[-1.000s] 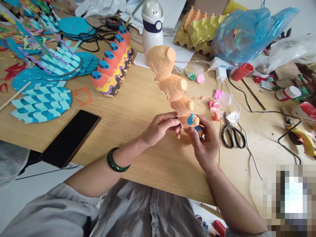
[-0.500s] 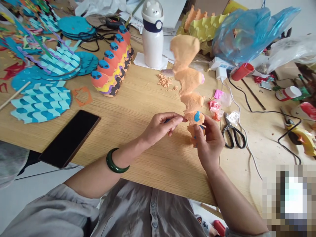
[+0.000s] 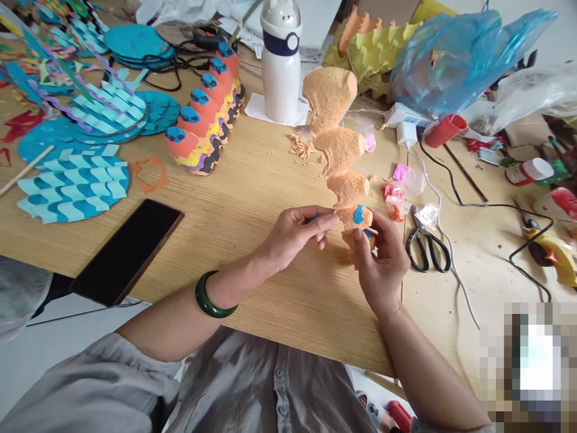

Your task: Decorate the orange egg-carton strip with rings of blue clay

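Note:
An orange egg-carton strip [image 3: 341, 147] stands up from my fingers, its bumps rising away from me. My right hand [image 3: 383, 258] grips its near end, thumb in front and fingers behind. Blue patches [image 3: 359, 214] show on the bumps beside that thumb. My left hand [image 3: 297, 234] is closed in a pinch at the strip's left edge, with a bit of blue material showing between its fingers. Part of the near end is hidden by my right hand. A painted carton caterpillar [image 3: 205, 111] in red, yellow, purple and black lies further back on the left.
A black phone [image 3: 128, 251] lies at the front left, near woven blue paper discs [image 3: 74, 183]. Behind stands a white bottle [image 3: 281, 78]. Black-handled scissors [image 3: 427, 248], cables, a red cup [image 3: 446, 130] and a blue plastic bag [image 3: 451, 63] are on the right.
The far end of the orange strip has swung slightly left and is no longer blurred. Both hands keep nearly the same place and grip.

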